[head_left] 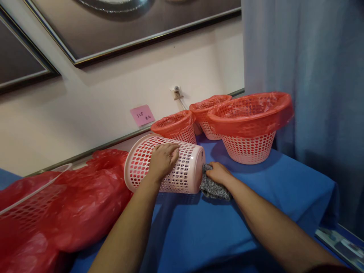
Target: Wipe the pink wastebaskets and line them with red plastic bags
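Note:
A pale pink perforated plastic wastebasket (182, 167) lies on its side on the blue cloth, its base toward the right. My left hand (165, 161) rests on top of its side, with the palm down and the fingers lying over the holes. At the base, my right hand (218, 173) grips a grey speckled cloth (214, 187) and holds it against the bottom of the wastebasket. Part of the cloth hangs down to the table covering.
Three baskets with red liners stand behind: a small basket (173, 125), a middle basket (210, 113) and a large basket (250, 125). Red plastic bags (85, 204) lie at left around another basket. A pink note (142, 115) sticks to the wall; a blue curtain (298, 76) hangs right.

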`<state>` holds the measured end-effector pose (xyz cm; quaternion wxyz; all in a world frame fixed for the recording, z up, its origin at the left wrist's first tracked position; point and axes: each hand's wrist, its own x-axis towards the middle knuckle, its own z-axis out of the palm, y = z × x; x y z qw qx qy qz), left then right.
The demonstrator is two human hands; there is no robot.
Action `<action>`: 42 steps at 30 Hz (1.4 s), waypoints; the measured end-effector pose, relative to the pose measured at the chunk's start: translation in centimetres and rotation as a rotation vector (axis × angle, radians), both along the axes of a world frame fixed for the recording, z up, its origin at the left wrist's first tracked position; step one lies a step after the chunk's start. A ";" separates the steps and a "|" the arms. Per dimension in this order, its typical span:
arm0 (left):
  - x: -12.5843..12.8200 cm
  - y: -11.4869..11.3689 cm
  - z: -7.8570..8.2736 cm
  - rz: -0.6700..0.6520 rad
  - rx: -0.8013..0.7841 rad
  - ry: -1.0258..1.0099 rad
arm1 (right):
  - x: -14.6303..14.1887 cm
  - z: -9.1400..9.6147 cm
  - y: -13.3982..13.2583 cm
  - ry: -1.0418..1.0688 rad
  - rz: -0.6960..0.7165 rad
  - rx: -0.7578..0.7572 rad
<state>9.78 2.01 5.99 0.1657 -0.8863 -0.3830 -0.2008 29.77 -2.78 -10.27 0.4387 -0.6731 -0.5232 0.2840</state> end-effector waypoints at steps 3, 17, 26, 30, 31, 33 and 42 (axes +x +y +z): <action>0.0 -0.1 0.0 0.001 -0.001 -0.002 | 0.0 1.0 -0.1 -0.003 -0.067 0.053; 0.1 -0.1 -0.1 0.025 0.004 -0.001 | -1.1 0.7 -4.2 0.035 0.049 0.120; 0.2 0.0 -0.2 0.025 0.019 -0.017 | -2.5 -1.1 -3.4 0.000 0.077 0.080; 0.0 -0.1 -0.3 0.016 0.033 -0.013 | -1.5 -0.4 -2.7 0.033 -0.025 0.213; 0.0 -0.1 -0.3 0.015 0.034 -0.013 | -1.3 0.0 -2.7 0.051 -0.041 0.310; 0.1 -0.2 -0.3 0.015 0.029 -0.013 | -1.1 0.7 -3.0 0.100 -0.013 0.520; -0.4 -0.1 -0.5 0.003 0.050 -0.017 | -0.5 0.8 -5.5 0.054 0.647 0.485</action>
